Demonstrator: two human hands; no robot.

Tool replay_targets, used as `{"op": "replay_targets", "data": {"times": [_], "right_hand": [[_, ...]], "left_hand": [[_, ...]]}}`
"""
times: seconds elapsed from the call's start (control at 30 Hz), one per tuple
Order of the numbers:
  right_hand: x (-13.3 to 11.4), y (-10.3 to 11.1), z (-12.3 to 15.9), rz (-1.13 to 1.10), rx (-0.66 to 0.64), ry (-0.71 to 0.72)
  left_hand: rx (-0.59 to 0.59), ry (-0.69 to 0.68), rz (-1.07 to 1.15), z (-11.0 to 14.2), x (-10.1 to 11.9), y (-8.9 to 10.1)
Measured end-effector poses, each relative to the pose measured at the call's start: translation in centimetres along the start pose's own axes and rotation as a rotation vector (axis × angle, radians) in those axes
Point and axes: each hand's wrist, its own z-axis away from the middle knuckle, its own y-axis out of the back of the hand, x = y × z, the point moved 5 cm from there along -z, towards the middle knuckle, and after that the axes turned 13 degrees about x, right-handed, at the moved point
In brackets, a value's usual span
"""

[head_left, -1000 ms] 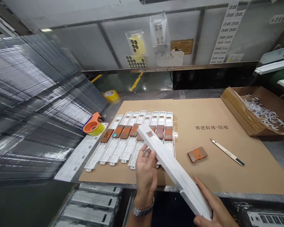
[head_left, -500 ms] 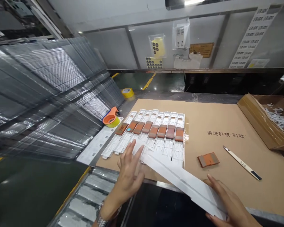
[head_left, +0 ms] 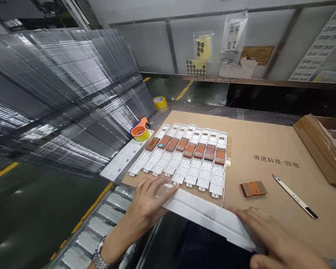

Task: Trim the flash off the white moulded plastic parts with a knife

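Observation:
A long white plastic strip lies slantwise at the table's front edge, its smooth side up. My left hand is closed around its left end, thumb along the top. At the other end, my right hand, slightly blurred, grips the strip with fingers on the far side and thumb near the front. Just beyond, several ribbed white plastic strips lie side by side, with orange-brown blocks across them. Another orange-brown block rests on the cardboard beyond my right hand.
A pen-like knife lies on the cardboard sheet. An open carton of small white pieces stands at right. Tape in an orange dispenser and a yellow tape roll sit at left, near a roller conveyor.
The view has shifted. The held strip has come level nearer the table edge, uncovering the lower ends of the laid-out strips. My left hand has closed on its end.

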Motion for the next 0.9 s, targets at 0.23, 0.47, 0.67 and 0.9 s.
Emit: {"op": "replay_targets", "data": {"times": [0.23,0.47,0.67,0.9], "right_hand": [[-4.3,-0.9,-5.5,0.029,0.038,-0.157],[-3.4,-2.2,-6.0,-0.317,-0.032,-0.314],[-2.7,-2.4,-5.7,-0.582,-0.134,-0.392],[-2.4,-3.0,-5.7,-0.382,-0.04,-0.411]], "left_hand": [[0.012,-0.046,-0.028,-0.4,1.3,0.0],[-0.007,-0.063,-0.072,-0.6,1.3,0.2],[-0.049,-0.049,0.019,-0.8,1.0,-0.4],[-0.04,-0.04,0.035,-1.6,1.6,-0.1]]}}
